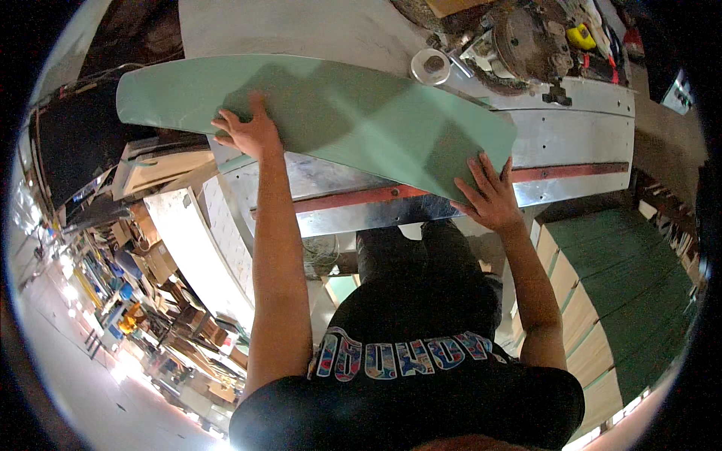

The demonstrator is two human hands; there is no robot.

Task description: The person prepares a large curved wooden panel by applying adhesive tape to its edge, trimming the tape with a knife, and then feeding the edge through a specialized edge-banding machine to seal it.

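Note:
A long pale-green board (338,113) lies slantwise across the metal work table, its left end farther from me than its right. My left hand (254,135) rests on its near edge left of the middle, fingers spread over the top face. My right hand (490,192) is at the near right corner of the board, fingers stretched apart along the end. Neither hand is closed round the board as far as I can see; the undersides of both are hidden. Shadows of my arms and head fall on the green surface.
A red strip (571,171) runs along the near part of the metal table (587,135). Beyond the board stand a round white-topped piece (430,66), a dark round machine part (530,45) and a yellow tool (580,36). Stacked green-faced boards (617,286) are at right, a white panel (199,248) at left.

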